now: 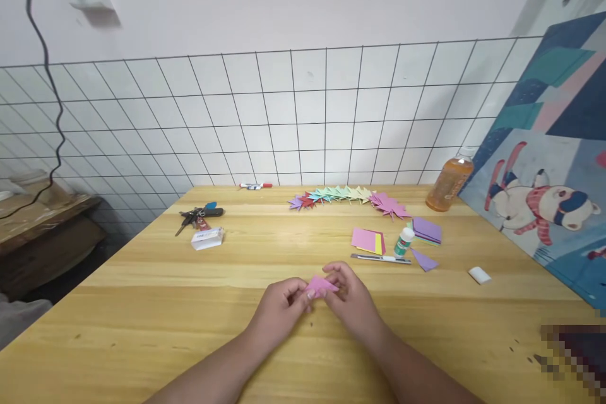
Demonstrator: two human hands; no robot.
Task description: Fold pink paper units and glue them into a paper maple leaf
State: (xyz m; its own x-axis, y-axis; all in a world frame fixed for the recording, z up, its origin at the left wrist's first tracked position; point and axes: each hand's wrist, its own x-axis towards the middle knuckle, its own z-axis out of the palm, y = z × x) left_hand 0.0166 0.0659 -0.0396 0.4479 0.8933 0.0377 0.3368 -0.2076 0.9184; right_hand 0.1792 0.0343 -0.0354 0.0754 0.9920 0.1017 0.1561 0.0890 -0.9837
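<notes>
**Forearms in from the near edge, both hands on one pink piece**

Forearms [208, 366] nearest the camera, reaching over the table [142, 315]. Pink paper [320, 285] is up front, around mid-table, between the two hands — folded small, pointed toward the right. Can't tell if it touches the wood.

Grip: left hand [283, 305] pinches its left end, thumb on top; right hand [354, 304] has the right part between thumb and fingers, index raised and curled. Light hold, nothing clenched.

Step, my read: folding or creasing by hand, mid-piece. Next move calls for edges lined up, one hand steadying while the other thumb presses the crease. Fold details too small to judge.

Beyond the hands, to the right: knife [381, 259] just in front of the pink-and-yellow stack [364, 240], glue [404, 242] upright beside it, purple stack [427, 230] behind, purple triangle [425, 260] nearer, white block [480, 275] farther right.

Back edge: chain [348, 194] of pointed folded pieces — purple through pink — then bottle [449, 182] at the right. Back left: marker [256, 186], keys [195, 217], small box [207, 238].
</notes>
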